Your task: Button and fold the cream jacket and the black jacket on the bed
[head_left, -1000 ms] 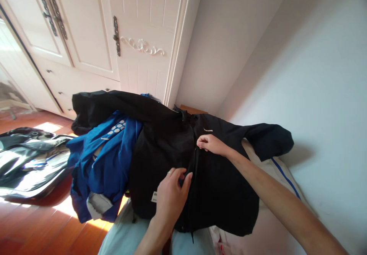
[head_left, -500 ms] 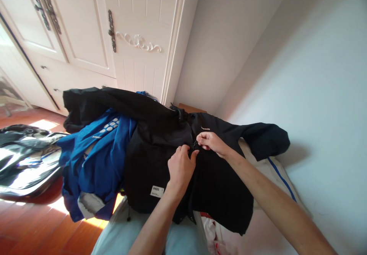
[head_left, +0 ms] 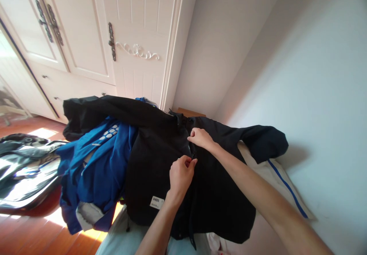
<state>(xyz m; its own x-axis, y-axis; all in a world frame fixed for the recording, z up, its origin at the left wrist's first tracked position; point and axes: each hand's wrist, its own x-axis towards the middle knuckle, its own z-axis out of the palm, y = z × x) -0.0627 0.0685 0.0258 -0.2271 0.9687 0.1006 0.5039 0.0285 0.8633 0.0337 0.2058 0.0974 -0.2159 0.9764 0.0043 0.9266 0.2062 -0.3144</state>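
Observation:
A black jacket (head_left: 155,151) lies spread out with its sleeves to both sides, over my knees and other clothes. My left hand (head_left: 182,171) pinches the jacket's front edge near the middle, beside the zipper line. Just above it, my right hand (head_left: 200,137) is closed at the upper front, its fingertips at the zipper; the small part between them is too small to make out. A white label (head_left: 156,202) shows at the jacket's lower left. Blue clothing (head_left: 106,163) lies under the left sleeve.
An open suitcase (head_left: 31,182) with things inside stands on the wooden floor (head_left: 34,236) at the left. Behind is a white wardrobe (head_left: 86,29). A pale wall (head_left: 315,75) rises at the right, beside beige fabric with a blue stripe (head_left: 282,182).
My right hand has moved up and slightly left along the jacket front. My left hand sits slightly lower, and the gap between the hands is wider. The view has tilted slightly.

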